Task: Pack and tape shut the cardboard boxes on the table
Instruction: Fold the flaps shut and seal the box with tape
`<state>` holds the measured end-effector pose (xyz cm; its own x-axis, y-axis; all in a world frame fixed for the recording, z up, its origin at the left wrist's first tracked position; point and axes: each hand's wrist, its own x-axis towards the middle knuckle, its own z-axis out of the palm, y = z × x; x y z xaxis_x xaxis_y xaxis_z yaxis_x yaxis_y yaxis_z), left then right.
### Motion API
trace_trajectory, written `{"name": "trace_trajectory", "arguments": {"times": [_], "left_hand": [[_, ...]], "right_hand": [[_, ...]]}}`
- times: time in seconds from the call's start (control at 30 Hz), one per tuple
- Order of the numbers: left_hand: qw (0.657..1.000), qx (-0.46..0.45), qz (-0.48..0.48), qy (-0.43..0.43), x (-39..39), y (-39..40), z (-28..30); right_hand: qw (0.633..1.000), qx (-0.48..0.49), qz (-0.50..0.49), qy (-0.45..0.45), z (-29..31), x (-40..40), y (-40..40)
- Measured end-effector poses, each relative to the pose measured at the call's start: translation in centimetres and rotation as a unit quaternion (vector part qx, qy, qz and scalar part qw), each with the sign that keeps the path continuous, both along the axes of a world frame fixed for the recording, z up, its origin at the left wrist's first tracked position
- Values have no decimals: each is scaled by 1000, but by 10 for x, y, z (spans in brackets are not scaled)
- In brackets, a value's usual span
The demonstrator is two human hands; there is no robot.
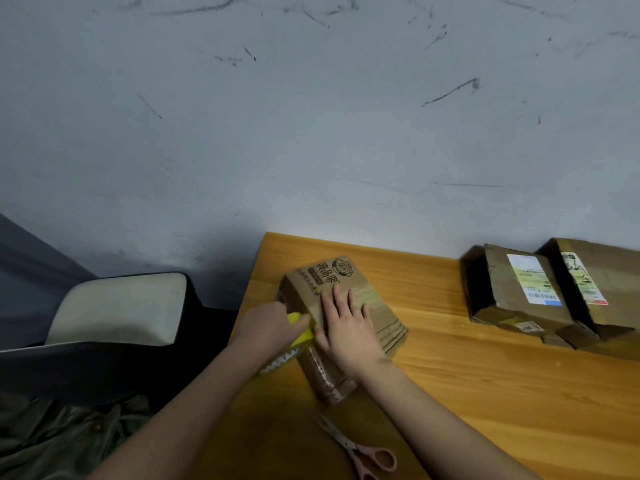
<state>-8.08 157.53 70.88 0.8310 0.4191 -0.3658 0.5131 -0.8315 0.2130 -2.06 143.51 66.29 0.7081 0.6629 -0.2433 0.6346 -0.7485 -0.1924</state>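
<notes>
On the table [485, 375], at three o'clock, we see two boxes [519, 289] with white shipping labels, unreadable. Centre box [346, 292] bears printed Chinese characters. Our right hand [346, 323] presses it, fingers straight; our left hand [273, 323] grips the yellow dispenser [301, 336] at its nine o'clock edge.

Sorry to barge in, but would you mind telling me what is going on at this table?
A person is taping a cardboard box shut at the table's left end. The right hand presses flat on the box top, while the left hand grips a yellow tape dispenser against the box's near edge. Scissors lie nearer the person, and two labelled boxes sit at the back right by the wall.
</notes>
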Motion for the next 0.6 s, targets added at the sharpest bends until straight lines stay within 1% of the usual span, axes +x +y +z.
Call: {"name": "trace_trajectory", "arguments": {"times": [0.07,0.13,0.2,0.27,0.3,0.33,0.4,0.43,0.47,0.5,0.53,0.6], "left_hand": [[1000,7,-17,8,12,4,26],[999,-38,-37,10,24,8,49],[991,-129,-46,-1,33,11,66],[971,-232,-47,-33,39,15,72],[958,-275,-49,-55,41,14,71],[945,-313,-50,-77,42,13,68],[918,-375,-40,-124,44,5,60],[906,-396,-40,-144,46,-2,56],[898,-405,-45,-165,48,-9,55],[897,-401,-47,-182,51,-16,53],[898,-389,-47,-199,54,-21,51],[902,-372,-39,-216,58,-26,47]], "right_hand": [[996,53,-19,63,13,4,-3],[982,136,-39,123,16,12,-9],[955,213,-65,195,14,21,-17],[916,281,-100,269,18,30,-28],[910,295,-114,269,20,35,-34],[922,282,-127,235,21,38,-39],[963,196,-152,101,18,41,-48],[970,170,-170,43,16,41,-51],[966,181,-186,23,15,41,-54],[957,216,-192,33,11,41,-59],[944,262,-188,71,9,43,-64],[915,322,-149,192,6,45,-74]]}}
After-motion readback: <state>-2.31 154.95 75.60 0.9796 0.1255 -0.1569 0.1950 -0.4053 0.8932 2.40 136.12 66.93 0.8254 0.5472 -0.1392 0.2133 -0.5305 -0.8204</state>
